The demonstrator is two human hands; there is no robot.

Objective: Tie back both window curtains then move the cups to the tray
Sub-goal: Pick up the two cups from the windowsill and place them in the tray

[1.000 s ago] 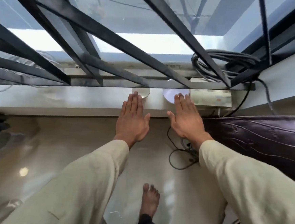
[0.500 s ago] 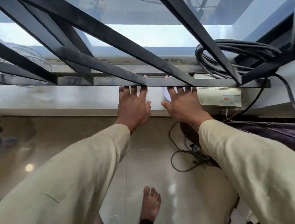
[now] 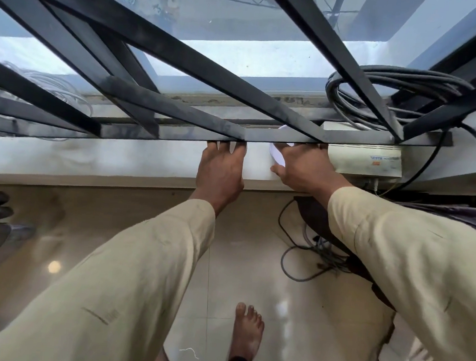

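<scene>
Both arms in beige sleeves stretch to the white window sill, under the lowest bar of the black grille. My right hand wraps a white cup, thumb on its near side, fingers over its far side behind the bar. My left hand lies flat with fingers apart where the other cup stood. That cup is hidden under the hand, and the fingertips vanish behind the bar. No tray is in view.
A beige box sits on the sill just right of my right hand, with coiled black cables above it. Dark purple fabric lies at the right. Loose cables trail on the glossy floor near my bare foot.
Both hands have moved forward from above the sill edge onto the two cups, slipping under the grille bar. The left cup is now covered and the right hand has closed around the white cup.
</scene>
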